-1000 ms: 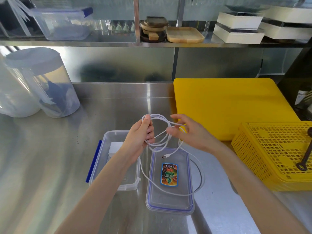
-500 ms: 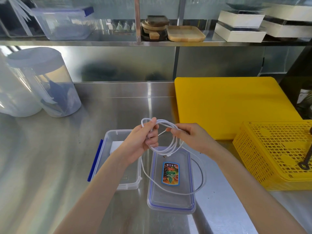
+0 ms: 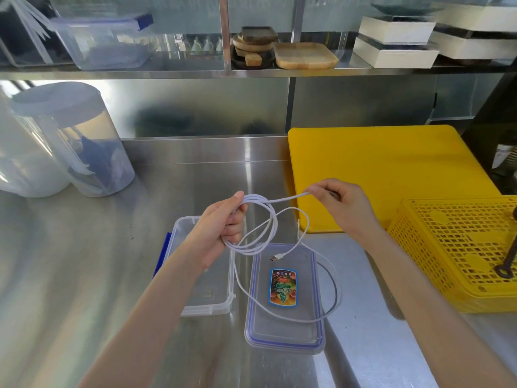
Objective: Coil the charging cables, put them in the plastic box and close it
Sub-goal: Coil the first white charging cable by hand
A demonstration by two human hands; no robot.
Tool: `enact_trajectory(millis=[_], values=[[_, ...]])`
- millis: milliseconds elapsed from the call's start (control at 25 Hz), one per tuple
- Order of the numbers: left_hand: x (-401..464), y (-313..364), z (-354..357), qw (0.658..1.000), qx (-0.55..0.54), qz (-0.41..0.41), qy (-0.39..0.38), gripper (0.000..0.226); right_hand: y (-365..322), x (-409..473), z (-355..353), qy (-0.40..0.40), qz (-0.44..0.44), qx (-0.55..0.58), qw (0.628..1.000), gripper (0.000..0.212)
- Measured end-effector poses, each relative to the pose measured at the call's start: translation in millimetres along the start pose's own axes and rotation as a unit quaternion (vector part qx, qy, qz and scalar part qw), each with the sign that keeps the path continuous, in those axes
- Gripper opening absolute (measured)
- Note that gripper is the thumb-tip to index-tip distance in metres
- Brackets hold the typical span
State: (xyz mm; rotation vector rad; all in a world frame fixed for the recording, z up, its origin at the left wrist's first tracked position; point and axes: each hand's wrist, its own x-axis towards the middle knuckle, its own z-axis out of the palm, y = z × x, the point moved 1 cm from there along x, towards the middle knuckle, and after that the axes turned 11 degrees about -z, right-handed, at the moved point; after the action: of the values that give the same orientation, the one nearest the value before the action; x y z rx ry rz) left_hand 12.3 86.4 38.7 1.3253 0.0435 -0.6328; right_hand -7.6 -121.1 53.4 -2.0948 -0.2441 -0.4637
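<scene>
Stainless steel counter [image 3: 84, 275] carries an open plastic box [image 3: 207, 301] and its lid [image 3: 285, 334], side by side. Above them the left hand [image 3: 221, 231] grips several loops of white cable [image 3: 268, 219], while the right hand [image 3: 341, 203] pinches one strand, seemingly taut. A USB plug [image 3: 277, 257] dangles over the lid.

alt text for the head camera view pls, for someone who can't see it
The left hand grips a half-wound coil of white cable while the right hand pinches a strand pulled out to the right. Below, on the steel counter, sit an open clear plastic box and its lid.
</scene>
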Motion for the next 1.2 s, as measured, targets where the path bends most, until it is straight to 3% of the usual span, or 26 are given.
enact_trajectory(millis=[200,360,440,520,600,680,840,920,1040,1200], values=[[2.3,8.7,-4.0,0.995,-0.097,0.017,0.008,0.036,10.2,-6.3,5.4,-0.089,-0.066,-0.129,0.986,0.027],[-1.0,8.0,6.2,0.990,-0.136,-0.011,-0.029,0.038,19.8,-11.5,16.0,-0.026,-0.088,-0.224,0.970,0.026],[-1.3,5.1,13.8,0.987,-0.146,-0.024,-0.056,0.039,19.2,-12.2,23.8,0.020,-0.023,-0.131,0.991,0.025],[0.2,2.1,20.6,0.986,-0.146,-0.032,-0.072,0.039,14.4,-11.3,33.1,0.054,0.091,0.097,0.990,0.026],[1.3,-0.5,24.2,0.986,-0.146,-0.035,-0.073,0.040,9.3,-11.5,40.0,0.058,0.185,0.301,0.934,0.028],[2.2,-1.5,24.1,0.987,-0.146,-0.028,-0.062,0.040,5.5,-12.2,41.9,0.050,0.247,0.402,0.880,0.027],[1.6,-1.5,23.0,0.992,-0.122,-0.015,-0.042,0.039,-0.8,-12.0,46.2,0.032,0.329,0.510,0.794,0.024],[-0.1,-2.2,26.9,0.994,-0.103,0.001,-0.026,0.038,-7.0,-12.2,47.6,0.007,0.323,0.515,0.794,0.021],[2.3,-2.2,31.5,0.995,-0.047,0.063,0.057,0.038,-18.6,-16.5,50.0,-0.083,0.284,0.504,0.811,0.019],[9.7,0.2,30.3,0.984,-0.005,0.099,0.147,0.038,-22.5,-18.3,58.0,-0.125,0.270,0.556,0.776,0.034]])
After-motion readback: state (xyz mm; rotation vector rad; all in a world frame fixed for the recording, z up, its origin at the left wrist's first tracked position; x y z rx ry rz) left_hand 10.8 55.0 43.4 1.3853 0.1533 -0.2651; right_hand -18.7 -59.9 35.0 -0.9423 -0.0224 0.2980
